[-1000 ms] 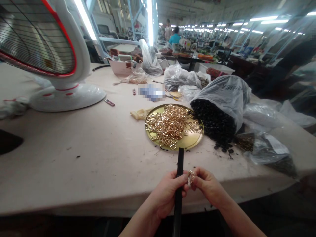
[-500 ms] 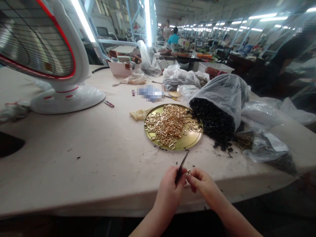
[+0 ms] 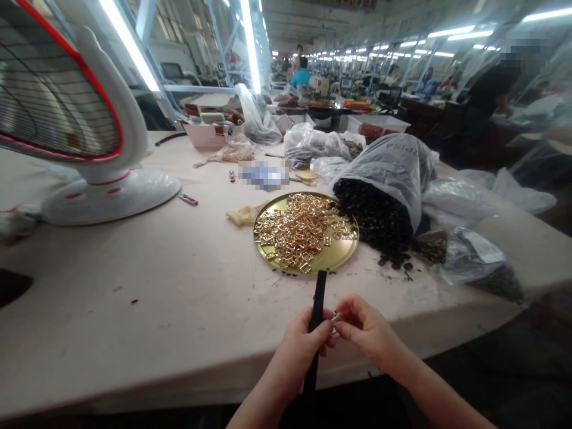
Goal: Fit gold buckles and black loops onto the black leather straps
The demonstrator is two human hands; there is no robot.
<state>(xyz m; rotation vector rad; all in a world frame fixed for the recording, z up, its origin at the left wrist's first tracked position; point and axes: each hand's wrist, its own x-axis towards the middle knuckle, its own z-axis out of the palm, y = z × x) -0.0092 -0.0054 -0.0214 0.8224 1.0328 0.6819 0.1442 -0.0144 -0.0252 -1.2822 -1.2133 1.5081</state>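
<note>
On the table, a tray holds gold buckles.

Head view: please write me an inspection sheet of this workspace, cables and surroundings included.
Surface: table, pale, with small dark bits scattered on it.
Things at work: round tray bearing a pile of gold-coloured pieces; black pieces heaped at the mouth of a plastic bag.
Clutter: fan, pale cloth, small reddish tool.
Left hand: holds a black strip.
Right hand: pinches a small metal piece close to the strip.
Cables: nothing certain; a dark curved length near the fan is too unclear to identify.
Surroundings: person in a blue top, person in dark clothing, lit lamp tube.
</note>
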